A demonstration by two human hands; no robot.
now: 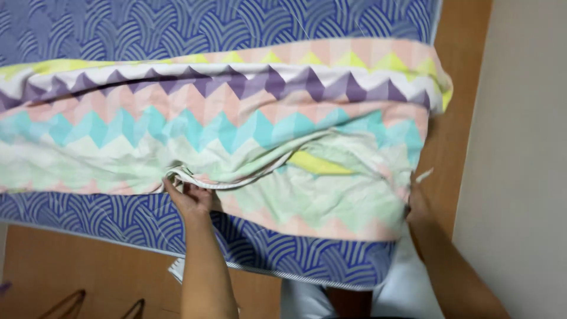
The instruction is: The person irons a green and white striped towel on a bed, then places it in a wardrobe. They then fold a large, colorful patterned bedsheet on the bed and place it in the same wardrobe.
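Note:
A folded quilt cover with pastel zigzag bands in yellow, purple, pink, teal and pale green lies across a blue mattress printed with arcs. My left hand pinches a folded edge of the cover near its front middle. At the cover's right front corner, my right hand grips the fabric, its fingers partly hidden under the cloth.
The mattress's front edge overhangs a wooden floor. A wooden strip and a pale wall run along the right side. Thin dark loops lie on the floor at the lower left.

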